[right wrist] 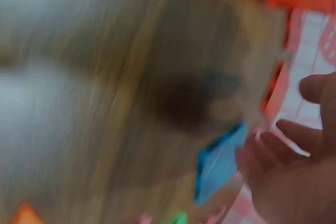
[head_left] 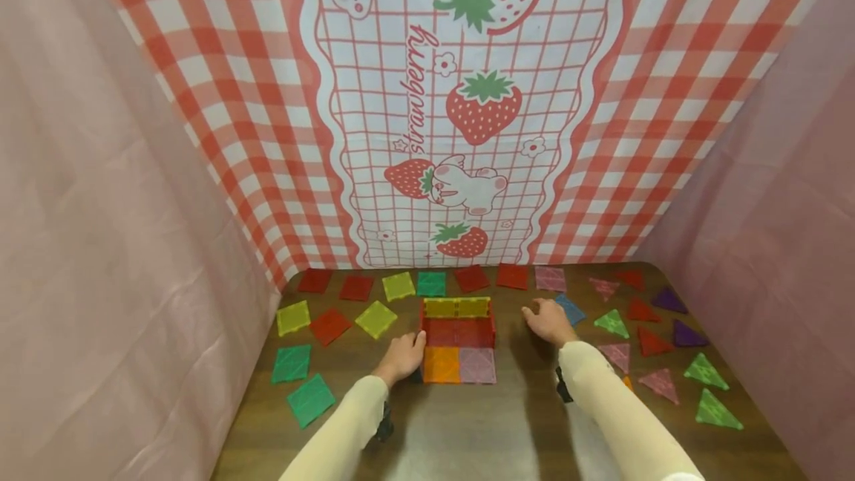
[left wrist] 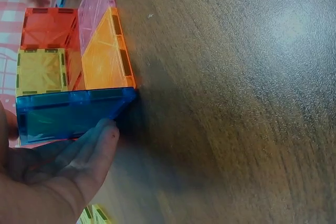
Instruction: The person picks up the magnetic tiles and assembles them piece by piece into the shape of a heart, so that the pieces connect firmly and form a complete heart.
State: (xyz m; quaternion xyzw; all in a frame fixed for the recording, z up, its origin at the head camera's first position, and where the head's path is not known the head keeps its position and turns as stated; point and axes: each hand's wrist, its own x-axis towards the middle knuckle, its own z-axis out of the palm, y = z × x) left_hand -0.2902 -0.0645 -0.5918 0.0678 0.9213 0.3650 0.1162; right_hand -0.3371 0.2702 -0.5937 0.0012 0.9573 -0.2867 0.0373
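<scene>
Dark wooden table (head_left: pixel 467 429), walled at the back by a strawberry-print checked cloth (head_left: pixel 467 95).

Half-built box of translucent magnetic plastic tiles (head_left: pixel 458 332) sits mid-table, toward the far edge: red floor and walls, yellow back wall, orange and pink square tiles lying flat at its near side.

Loose square tiles (head_left: pixel 327 325) lie toward the left edge and along the far edge; triangular tiles (head_left: pixel 701 370) toward the right edge.

Left hand (head_left: pixel 401 357): fingers (left wrist: pixel 92 148) straight, pressed against an upright blue square tile (left wrist: pixel 71 114) at the box's left side. Grip flat, not curled round it.

Right hand (head_left: pixel 549 320): fingers spread and relaxed, holding nothing, just beside a flat blue tile (head_left: pixel 570 309) right of the box. Wrist view is blurred.

Judgement: wall-fitting step, left wall being seated. Next move likely calls for pinching the flat blue tile's edge and standing it against the box's open side.
</scene>
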